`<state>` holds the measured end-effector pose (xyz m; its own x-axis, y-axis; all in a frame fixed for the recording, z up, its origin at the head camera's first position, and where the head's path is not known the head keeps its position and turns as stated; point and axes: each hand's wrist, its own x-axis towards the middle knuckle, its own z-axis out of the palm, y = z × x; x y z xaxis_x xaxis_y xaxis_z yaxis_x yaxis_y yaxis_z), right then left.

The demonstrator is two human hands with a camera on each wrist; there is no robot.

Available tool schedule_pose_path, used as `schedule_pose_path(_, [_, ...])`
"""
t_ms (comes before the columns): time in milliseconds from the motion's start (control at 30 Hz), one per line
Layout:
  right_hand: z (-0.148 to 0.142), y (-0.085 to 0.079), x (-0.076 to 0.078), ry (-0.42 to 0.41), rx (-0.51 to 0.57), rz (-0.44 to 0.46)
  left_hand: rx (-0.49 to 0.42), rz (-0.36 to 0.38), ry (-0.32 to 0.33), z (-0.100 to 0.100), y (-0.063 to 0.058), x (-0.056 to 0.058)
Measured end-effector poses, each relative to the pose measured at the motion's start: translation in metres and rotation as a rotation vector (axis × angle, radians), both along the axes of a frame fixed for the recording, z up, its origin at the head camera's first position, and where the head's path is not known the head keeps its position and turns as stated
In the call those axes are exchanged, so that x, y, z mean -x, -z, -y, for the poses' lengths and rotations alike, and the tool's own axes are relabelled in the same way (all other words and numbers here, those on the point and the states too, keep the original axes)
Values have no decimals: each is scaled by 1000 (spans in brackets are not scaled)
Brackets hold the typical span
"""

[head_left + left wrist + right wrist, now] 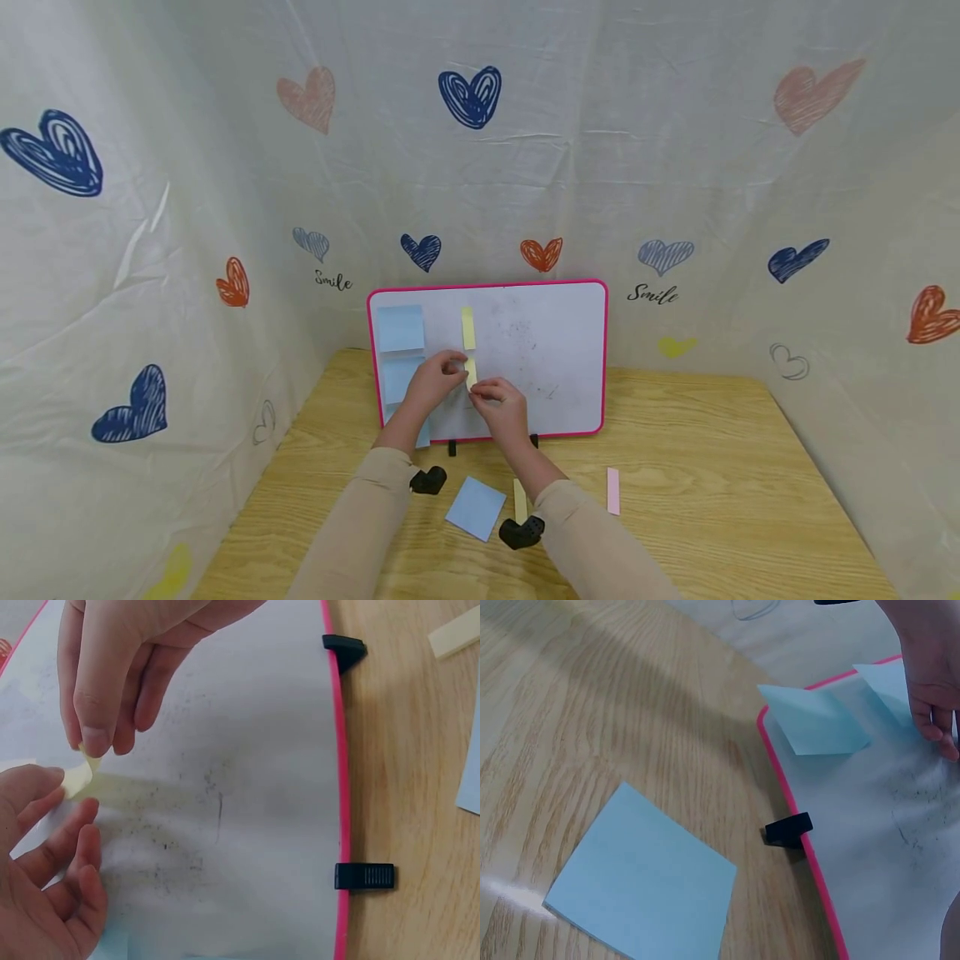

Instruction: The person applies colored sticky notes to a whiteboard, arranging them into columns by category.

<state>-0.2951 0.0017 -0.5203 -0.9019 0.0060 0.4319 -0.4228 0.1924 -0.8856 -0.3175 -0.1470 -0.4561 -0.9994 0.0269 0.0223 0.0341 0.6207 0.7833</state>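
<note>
A whiteboard (555, 358) with a pink frame stands tilted on the wooden table. My left hand (435, 382) and right hand (504, 410) are both in front of it, at a short yellow sticky strip (471, 373). In the left wrist view, the right thumb and fingers pinch the strip's lower end, which bends away from the board. The left thumb and index finger pinch its upper end, with the other fingers loosely bent. Straight above, another yellow strip (468, 327) sticks to the board. Blue sticky notes (401, 328) run down the board's left side.
On the table in front lie a blue sticky pad (476, 508), a yellow strip pad (520, 500) and a pink strip pad (613, 491). Black feet (365, 876) hold the board's lower edge. A heart-patterned curtain (570, 183) hangs behind.
</note>
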Motion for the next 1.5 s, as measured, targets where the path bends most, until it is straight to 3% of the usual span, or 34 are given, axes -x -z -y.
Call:
schedule_pose_path(200, [-8, 4, -6, -22, -20, -54, -1, 0, 20, -4, -1, -1])
schedule_pose_path(767, [-45, 20, -24, -81, -109, 19, -3, 42, 7, -8, -5, -5])
schedule_pose_path(1000, [-65, 21, -30, -119, -122, 24, -2, 41, 45, -11, 0, -8])
schedule_pose_path(1233, [-85, 21, -38, -174, -136, 71, -9, 55, 112, -17, 11, -22])
schedule_pose_path(1500, [-107, 32, -47, -210, -178, 102, -13, 56, 181, -25, 24, -43])
